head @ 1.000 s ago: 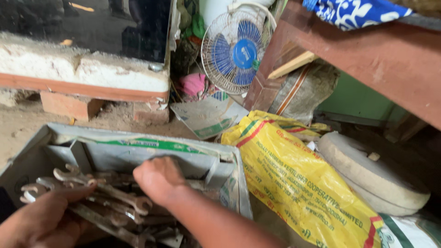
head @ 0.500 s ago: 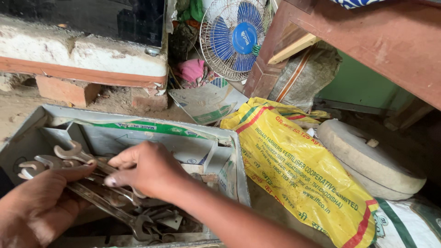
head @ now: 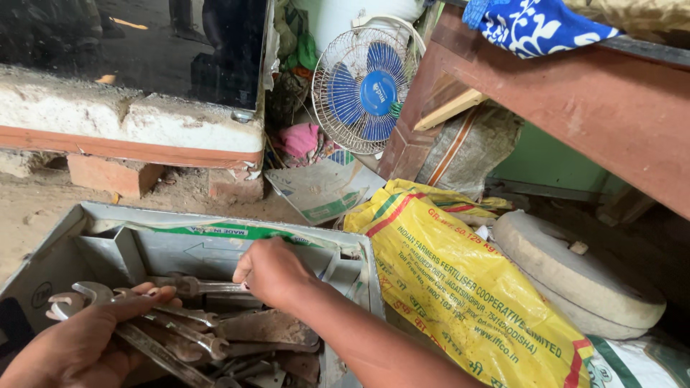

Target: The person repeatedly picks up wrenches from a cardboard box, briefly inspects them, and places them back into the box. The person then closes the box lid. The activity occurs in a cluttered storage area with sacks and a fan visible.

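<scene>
The right hand (head: 272, 273) pinches a spanner (head: 198, 287) inside the grey metal toolbox (head: 108, 241). The left hand (head: 79, 345) grips a bundle of spanners (head: 154, 327) at the box's near left. A yellow sack (head: 460, 287) lies just beside the box.

Spanners (head: 151, 316): dull, rust-flecked metal. Toolbox (head: 215, 248): matt grey sheet metal, scuffed. Sack (head: 460, 287): glossy woven yellow plastic. Grinding wheel (head: 575, 276): rough pale stone. Fan (head: 363, 93): wire metal guard, smooth blue plastic blades. Bench (head: 575, 100): matt reddish wood.

Left hand (head: 68, 345) cut off by frame edge; right hand (head: 269, 273) hides its fingertips.
</scene>
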